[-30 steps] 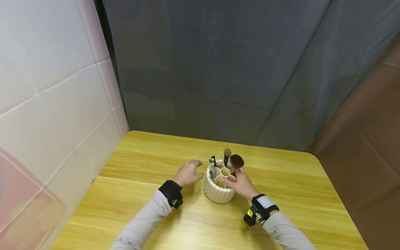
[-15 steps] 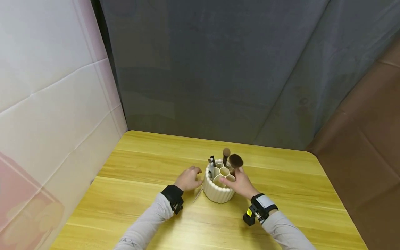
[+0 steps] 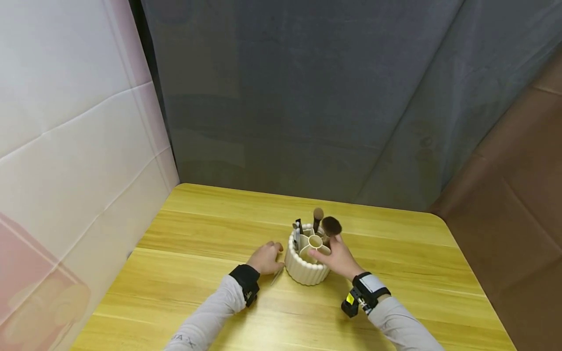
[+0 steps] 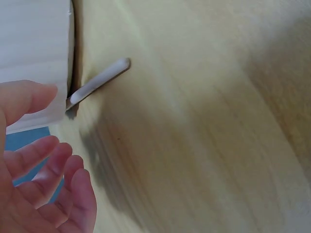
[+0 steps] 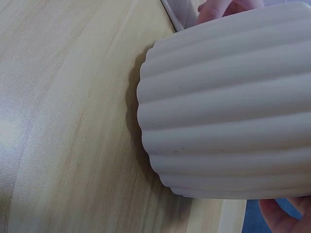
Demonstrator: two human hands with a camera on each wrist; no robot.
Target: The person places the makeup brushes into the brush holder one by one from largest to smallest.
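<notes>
Head view high above the table (image 3: 395, 273); both wrist views close, low over its wood.

The right wrist view is filled mostly by a cream ribbed holder (image 5: 228, 102), its rounded wall running in smooth horizontal ridges from the top right corner down toward the lower edge. It stands on a light wooden desk (image 5: 68, 121), and a soft shadow lies along the desk just beside the holder's left side. At the bottom right corner, part of the right hand (image 5: 284, 216) shows close under the holder. At the top edge, fingertips (image 5: 218, 8) show above the holder's wall.
</notes>
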